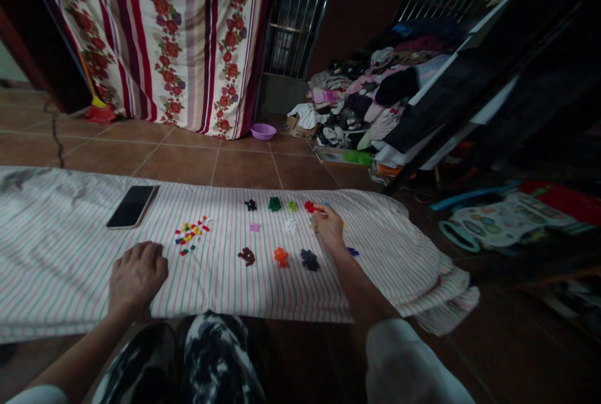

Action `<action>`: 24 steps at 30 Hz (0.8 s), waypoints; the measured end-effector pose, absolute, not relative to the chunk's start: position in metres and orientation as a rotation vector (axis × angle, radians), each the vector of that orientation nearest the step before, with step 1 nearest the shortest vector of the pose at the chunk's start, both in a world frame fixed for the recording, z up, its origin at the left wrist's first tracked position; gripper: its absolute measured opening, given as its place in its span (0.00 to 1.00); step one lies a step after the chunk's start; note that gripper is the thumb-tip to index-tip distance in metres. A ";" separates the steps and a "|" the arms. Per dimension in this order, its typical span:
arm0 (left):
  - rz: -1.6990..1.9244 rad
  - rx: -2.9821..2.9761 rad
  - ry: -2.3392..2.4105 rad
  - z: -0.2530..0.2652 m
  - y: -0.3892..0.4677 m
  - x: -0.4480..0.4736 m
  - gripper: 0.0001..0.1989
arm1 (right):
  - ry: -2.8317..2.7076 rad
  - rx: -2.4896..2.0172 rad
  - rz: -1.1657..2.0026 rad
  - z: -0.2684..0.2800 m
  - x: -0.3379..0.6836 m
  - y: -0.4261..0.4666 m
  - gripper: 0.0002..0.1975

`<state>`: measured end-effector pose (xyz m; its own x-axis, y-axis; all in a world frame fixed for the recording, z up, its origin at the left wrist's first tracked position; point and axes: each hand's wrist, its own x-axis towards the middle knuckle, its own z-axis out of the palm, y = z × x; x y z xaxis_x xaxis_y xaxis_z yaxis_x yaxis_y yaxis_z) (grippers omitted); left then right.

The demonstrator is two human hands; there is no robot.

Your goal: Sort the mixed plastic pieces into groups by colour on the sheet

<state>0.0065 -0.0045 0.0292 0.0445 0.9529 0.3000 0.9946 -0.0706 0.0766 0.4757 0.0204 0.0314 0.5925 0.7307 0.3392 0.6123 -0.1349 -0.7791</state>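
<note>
One red pile [308,206] just beside right hand [330,227]

hands [138,274] [329,227] 2 | phone [132,207] 1 | bowl [263,132] 1 | single-colour clusters [281,257] about 13 — some part-hidden

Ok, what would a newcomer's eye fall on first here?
Probably the tall flowered curtain, hanging at the back left with bold red stripes. Next, the small coloured clusters in rows on the striped cloth, with the right hand at the red cluster in the far row. Left of them lie loose multicoloured bits and a dark phone.
</note>
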 end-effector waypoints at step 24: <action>-0.404 -2.124 -1.994 0.020 0.002 0.003 0.18 | -1.288 -2.177 0.018 0.022 0.515 0.078 0.14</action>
<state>0.0033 0.0018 0.0200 0.0527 0.9420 0.3314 0.9967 -0.0701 0.0410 0.5152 0.0777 0.0220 0.5285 0.8008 0.2817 0.7929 -0.3470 -0.5010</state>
